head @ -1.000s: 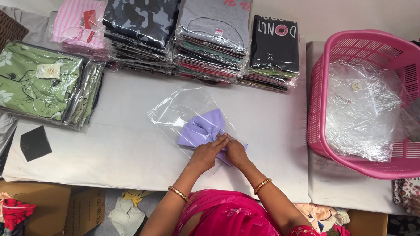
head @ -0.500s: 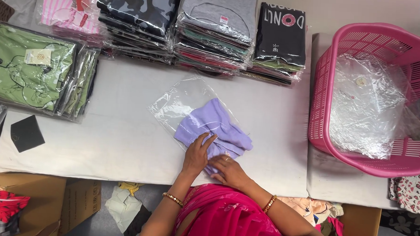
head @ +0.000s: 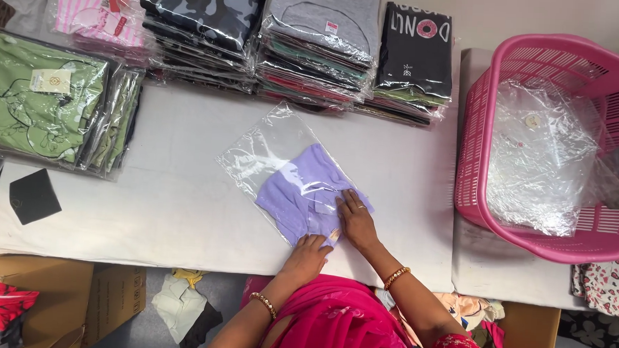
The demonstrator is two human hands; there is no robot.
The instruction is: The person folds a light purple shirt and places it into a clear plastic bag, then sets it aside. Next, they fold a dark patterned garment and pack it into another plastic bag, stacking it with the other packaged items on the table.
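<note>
A folded lilac garment point(head: 302, 191) lies partly inside a clear plastic bag point(head: 269, 148) on the white table point(head: 169, 203). My left hand point(head: 307, 254) rests on the near edge of the garment and the bag's mouth, fingers curled on them. My right hand point(head: 355, 218) lies flat on the garment's right corner and presses it down. Both wrists wear gold bangles. The far half of the bag holds nothing.
Stacks of bagged shirts point(head: 315, 49) line the far edge, with green bagged garments point(head: 41, 103) at the left. A pink basket point(head: 554, 143) with clear bags stands at the right. A black card point(head: 34, 195) lies near the left. Cardboard boxes point(head: 47, 295) sit below.
The garment has slid further into the bag. My hands moved apart, the left toward the near edge and the right onto the right corner. The camera shifted closer.
</note>
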